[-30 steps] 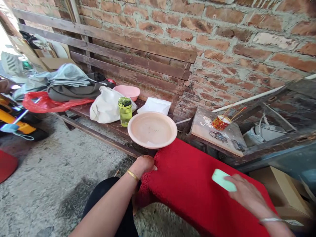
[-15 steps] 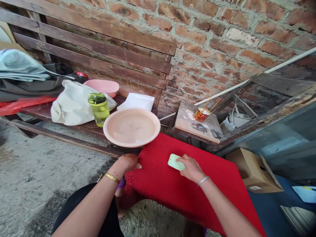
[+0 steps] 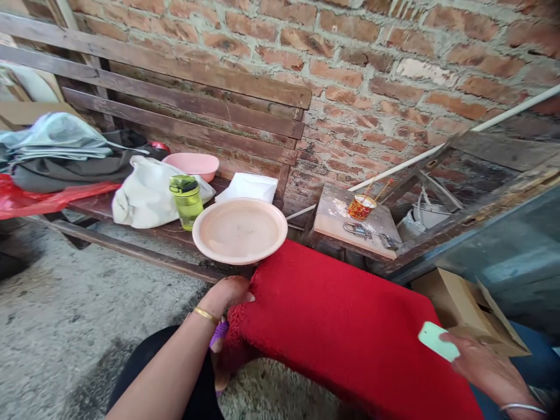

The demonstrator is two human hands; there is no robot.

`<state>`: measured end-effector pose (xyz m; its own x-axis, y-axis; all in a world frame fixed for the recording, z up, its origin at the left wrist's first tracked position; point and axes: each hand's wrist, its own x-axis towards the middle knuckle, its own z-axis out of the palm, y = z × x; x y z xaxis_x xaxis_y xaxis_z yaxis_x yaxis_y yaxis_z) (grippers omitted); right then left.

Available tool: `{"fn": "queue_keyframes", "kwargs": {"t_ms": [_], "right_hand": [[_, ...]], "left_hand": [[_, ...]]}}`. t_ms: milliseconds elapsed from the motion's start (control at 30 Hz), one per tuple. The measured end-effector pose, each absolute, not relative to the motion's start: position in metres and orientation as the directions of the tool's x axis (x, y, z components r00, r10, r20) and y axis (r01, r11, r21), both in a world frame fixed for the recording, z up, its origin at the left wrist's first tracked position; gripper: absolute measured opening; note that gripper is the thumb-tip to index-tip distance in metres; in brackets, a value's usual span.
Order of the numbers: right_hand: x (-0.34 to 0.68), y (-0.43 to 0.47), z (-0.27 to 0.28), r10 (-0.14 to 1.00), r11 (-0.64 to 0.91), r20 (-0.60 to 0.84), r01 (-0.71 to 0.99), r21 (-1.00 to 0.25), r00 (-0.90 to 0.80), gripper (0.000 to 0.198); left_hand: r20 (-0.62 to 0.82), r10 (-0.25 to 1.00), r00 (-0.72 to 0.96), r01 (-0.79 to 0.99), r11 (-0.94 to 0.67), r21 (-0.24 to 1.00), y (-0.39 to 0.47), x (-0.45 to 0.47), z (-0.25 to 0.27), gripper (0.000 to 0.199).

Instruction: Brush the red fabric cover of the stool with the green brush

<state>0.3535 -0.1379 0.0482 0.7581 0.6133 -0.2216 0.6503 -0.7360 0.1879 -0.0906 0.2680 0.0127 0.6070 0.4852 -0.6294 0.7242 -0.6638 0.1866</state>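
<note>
Three things could go wrong in the head view, by my judgement. The block (image 3: pixel 437 339), pale green and held only by one end, could twist or slip from the right hand (image 3: pixel 483 367) if it snags on the nap of the red cloth (image 3: pixel 341 326). A hard stroke could also ruck the cloth or drag it along, should the left hand (image 3: pixel 231 291) bear too lightly at the fringed left end. And the basin (image 3: pixel 240 256), overlapping the cloth's far left corner from this angle, could tip if that corner is pulled; whether the two touch, I cannot tell.

The right fingers are closed around the block, which juts out past their tips towards the middle of the cloth. Thumb and fingers blur together, so their exact hold is unclear. The block sits over the cloth's right edge, far from the left hand; whether its underside rests on the fabric or is lifted clear does not show. The left thumb lies on the cloth at its fringed end, just in front of the basin. The other left fingers are bent and partly hidden, so I cannot tell whether they grip. Just beyond the cloth's right edge is the box (image 3: pixel 455 300), near the right hand.
</note>
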Motion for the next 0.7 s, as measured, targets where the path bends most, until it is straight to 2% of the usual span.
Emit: {"fn": "queue_keyframes", "kwargs": {"t_ms": [100, 233, 400, 533, 633, 700], "right_hand": [[0.294, -0.046, 0.053, 0.762, -0.603, -0.282, 0.797, 0.016, 0.582, 0.055], [0.183, 0.089, 0.058, 0.882, -0.397, -0.309, 0.914, -0.081, 0.356, 0.058], [0.114, 0.179, 0.041, 0.923, -0.297, -0.295, 0.944, -0.144, 0.246, 0.064], [0.143, 0.162, 0.038, 0.894, -0.354, -0.332, 0.928, -0.117, 0.300, 0.063], [0.208, 0.095, 0.042, 0.831, -0.470, -0.356, 0.881, -0.043, 0.426, 0.060], [0.265, 0.035, 0.040, 0.779, -0.579, -0.285, 0.815, 0.018, 0.559, 0.056]], "left_hand": [[-0.622, 0.494, 0.607, 0.728, -0.660, 0.187, 0.265, -0.091, 0.019, 0.040], [-0.603, 0.512, 0.612, 0.731, -0.658, 0.182, 0.263, -0.093, 0.020, 0.037], [-0.592, 0.524, 0.613, 0.738, -0.648, 0.189, 0.262, -0.095, 0.022, 0.040], [-0.588, 0.531, 0.610, 0.735, -0.656, 0.170, 0.261, -0.094, 0.024, 0.041], [-0.578, 0.530, 0.621, 0.726, -0.667, 0.167, 0.260, -0.094, 0.022, 0.041], [-0.563, 0.531, 0.633, 0.720, -0.672, 0.175, 0.258, -0.094, 0.019, 0.042]]}}
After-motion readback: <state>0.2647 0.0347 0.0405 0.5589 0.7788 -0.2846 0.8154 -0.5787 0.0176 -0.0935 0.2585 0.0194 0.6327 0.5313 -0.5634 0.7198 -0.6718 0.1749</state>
